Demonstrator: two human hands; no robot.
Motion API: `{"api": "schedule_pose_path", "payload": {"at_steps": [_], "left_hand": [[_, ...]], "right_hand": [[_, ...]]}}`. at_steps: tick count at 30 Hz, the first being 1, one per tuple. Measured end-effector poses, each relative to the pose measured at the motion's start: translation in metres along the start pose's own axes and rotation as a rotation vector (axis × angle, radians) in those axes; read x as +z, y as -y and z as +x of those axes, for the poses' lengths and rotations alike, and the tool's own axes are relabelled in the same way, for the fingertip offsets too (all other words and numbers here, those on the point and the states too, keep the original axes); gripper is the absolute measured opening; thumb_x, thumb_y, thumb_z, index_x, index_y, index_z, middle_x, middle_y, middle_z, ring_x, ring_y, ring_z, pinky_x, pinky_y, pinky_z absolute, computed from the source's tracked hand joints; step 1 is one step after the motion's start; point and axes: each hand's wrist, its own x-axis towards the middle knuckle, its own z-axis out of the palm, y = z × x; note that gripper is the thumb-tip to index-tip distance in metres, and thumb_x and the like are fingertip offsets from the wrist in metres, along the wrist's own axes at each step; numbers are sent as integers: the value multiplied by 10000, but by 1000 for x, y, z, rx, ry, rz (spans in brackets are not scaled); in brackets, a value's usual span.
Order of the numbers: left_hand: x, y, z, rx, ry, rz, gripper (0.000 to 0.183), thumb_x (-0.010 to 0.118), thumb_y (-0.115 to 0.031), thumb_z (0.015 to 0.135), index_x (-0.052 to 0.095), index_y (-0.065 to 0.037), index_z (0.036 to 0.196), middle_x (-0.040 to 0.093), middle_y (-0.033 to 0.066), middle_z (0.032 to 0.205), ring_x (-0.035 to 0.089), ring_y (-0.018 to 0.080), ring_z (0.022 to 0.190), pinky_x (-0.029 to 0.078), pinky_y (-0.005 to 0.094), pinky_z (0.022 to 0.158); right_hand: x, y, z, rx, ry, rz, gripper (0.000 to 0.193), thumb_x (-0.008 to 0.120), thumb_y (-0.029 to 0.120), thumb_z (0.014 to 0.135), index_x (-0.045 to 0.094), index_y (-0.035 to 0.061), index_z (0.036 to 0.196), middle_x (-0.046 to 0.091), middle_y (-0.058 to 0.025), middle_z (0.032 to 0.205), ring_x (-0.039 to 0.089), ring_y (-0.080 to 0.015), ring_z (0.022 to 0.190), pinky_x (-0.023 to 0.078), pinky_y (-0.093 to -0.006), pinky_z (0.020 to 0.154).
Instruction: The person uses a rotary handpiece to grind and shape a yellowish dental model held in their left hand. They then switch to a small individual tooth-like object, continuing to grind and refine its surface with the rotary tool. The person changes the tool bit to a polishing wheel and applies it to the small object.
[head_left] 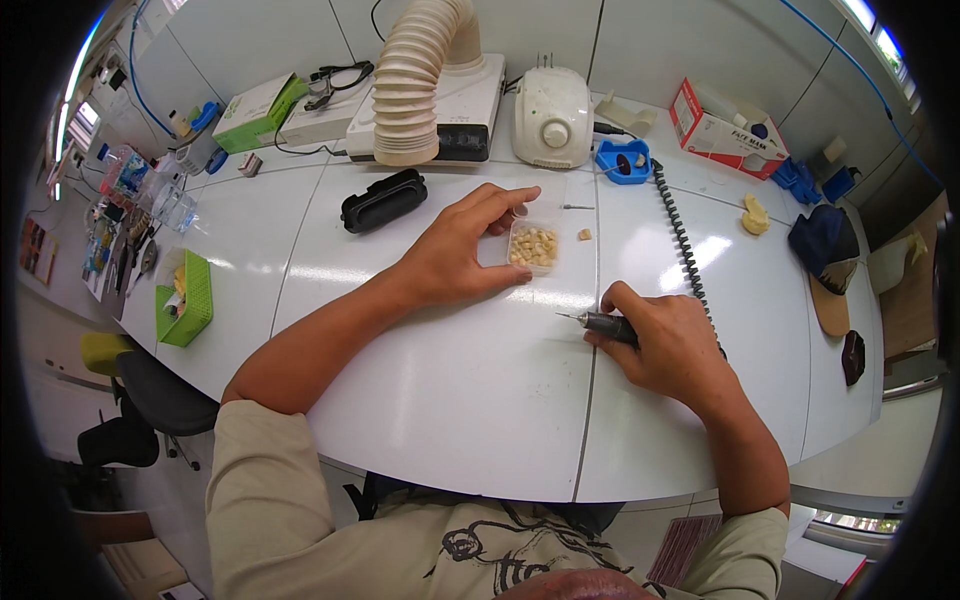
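Handpiece (612, 328) partly hidden by right hand (668, 347), shirt (380, 550) cut off below, small yellowish pieces (533, 247) indistinct

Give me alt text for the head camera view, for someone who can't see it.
The right hand holds a dark handpiece with a thin tip at a white table, while the left hand curves around a small clear box of yellowish pieces. Behind stand a white machine with a ribbed hose and a white unit with a knob.

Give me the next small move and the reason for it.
Probably bring the left hand over to pinch the loose yellowish piece: it lies alone, right of the small clear box, while the right hand already holds the dark handpiece, its thin bit clear of every piece.
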Motion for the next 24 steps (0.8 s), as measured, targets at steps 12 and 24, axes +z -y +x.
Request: {"api": "schedule_pose_path", "payload": {"at_steps": [12,24], "left_hand": [[3,10,5,-89,-181,-9,409,836,-206,974,774,-91,1362,617,127,1373,643,228,1118,551,382,937],[-4,0,18,-138,-69,177,151,874,-170,953,869,-97,1085,729,121,1332,736,274,1078,586,389,927]], "right_hand": [[-2,2,0,12,13,-8,345,797,401,1056,628,102,1094,790,-128,793,754,-374,673,546,-465,635],[-2,3,0,8,6,-20,360,811,397,1041,609,103,1096,790,-124,798,753,-379,682,544,-474,633]]}}
